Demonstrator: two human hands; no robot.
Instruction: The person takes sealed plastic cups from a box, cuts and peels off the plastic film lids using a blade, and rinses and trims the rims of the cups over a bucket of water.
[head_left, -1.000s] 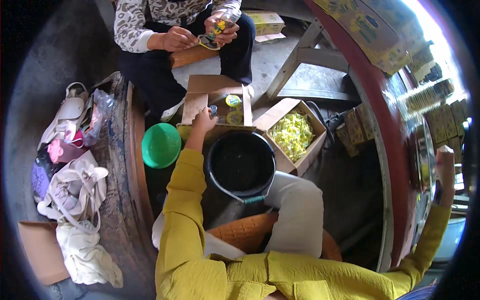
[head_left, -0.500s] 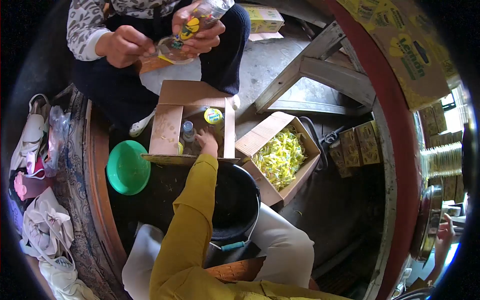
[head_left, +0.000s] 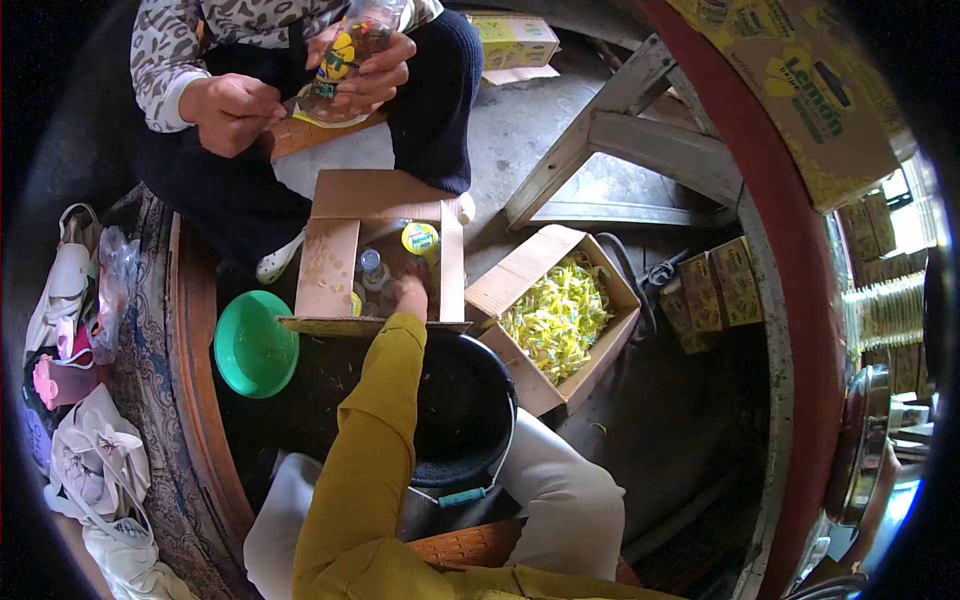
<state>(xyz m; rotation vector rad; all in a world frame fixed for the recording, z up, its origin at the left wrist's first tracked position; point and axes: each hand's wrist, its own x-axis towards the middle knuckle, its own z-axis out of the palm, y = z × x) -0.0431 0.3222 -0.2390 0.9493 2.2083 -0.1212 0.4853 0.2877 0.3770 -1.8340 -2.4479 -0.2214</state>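
My left hand [head_left: 411,292] reaches down into an open cardboard box [head_left: 331,262]. Its fingers are lost in the shadow inside, so any grip is unclear. Beside it in the box stand a clear bottle with a bluish cap [head_left: 371,261] and a container with a yellow printed lid [head_left: 420,238]. At the far right edge, part of my right hand or forearm [head_left: 880,500] shows beside round metal-rimmed containers [head_left: 862,445]; its fingers cannot be made out. Below the box is a black bucket [head_left: 462,400] with a teal handle grip.
Another person's hands [head_left: 360,75] hold a printed clear container. A green bowl [head_left: 256,345] lies left of the bucket; a carton [head_left: 535,268] of yellow-green packets stands right. A wooden frame [head_left: 660,150], printed cartons [head_left: 815,95] and bags [head_left: 95,450] surround the area.
My left hand has moved right and deeper into the box since the earliest frame, leaving the bottle cap. The view has shifted, and my right hand has dropped lower at the right edge.
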